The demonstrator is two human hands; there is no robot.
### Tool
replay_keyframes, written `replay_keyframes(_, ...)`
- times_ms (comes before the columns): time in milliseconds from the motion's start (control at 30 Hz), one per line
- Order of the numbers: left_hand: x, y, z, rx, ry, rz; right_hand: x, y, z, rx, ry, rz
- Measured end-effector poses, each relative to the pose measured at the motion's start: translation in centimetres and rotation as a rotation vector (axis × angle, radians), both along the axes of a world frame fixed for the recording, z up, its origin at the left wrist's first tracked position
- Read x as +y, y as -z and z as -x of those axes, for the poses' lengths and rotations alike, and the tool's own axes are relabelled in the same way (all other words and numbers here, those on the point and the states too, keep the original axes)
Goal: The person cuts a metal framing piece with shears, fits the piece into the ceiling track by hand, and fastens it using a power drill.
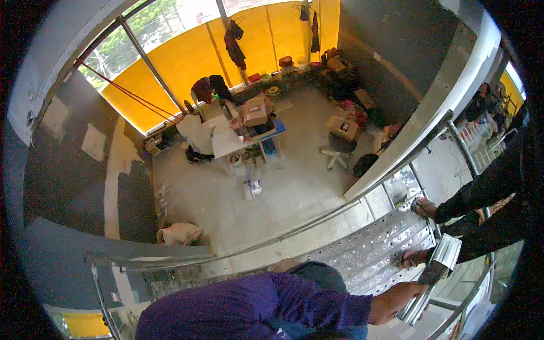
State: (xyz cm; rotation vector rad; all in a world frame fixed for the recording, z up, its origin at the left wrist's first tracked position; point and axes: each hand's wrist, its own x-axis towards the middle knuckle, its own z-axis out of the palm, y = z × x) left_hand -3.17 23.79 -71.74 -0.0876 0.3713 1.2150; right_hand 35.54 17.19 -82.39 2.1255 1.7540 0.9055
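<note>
My left hand (408,296), at the end of a purple sleeve (320,306) crossing the lower view, is closed on a shiny metal channel piece (446,254) at the lower right. The piece slants upward away from my hand, with a darker section along it that I cannot make out. Beside it lies a perforated metal scaffold plank (362,249). My right hand is not in view.
Another person's sandalled feet (425,208) and dark-trousered legs occupy the right, beside scaffold tubes (462,147). Below are a cluttered table (226,147), an office chair (337,153) carrying a box, a sack (178,232), and piled items along yellow-covered windows (130,102).
</note>
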Motion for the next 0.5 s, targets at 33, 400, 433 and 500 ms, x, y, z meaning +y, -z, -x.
replay_keyframes(33, 0.1, 0.3, 0.1, 0.026, 0.015, -0.002, 0.3, -0.7, 1.0, 0.003, 0.003, 0.000)
replay_keyframes(400, -0.2, 0.5, -0.3, 0.097, 0.080, -0.015, 0.8, 0.4, -0.4, -0.019, 0.014, -0.073)
replay_keyframes(433, 0.0, 0.7, -0.2, 0.096, 0.110, -0.034, 1.1, 1.7, -1.9, -0.091, -0.018, -0.117)
replay_keyframes(500, 0.5, 1.2, -0.9, 0.123, 0.096, 0.030, 1.8, 4.3, -4.7, -0.232, -0.082, -0.197)
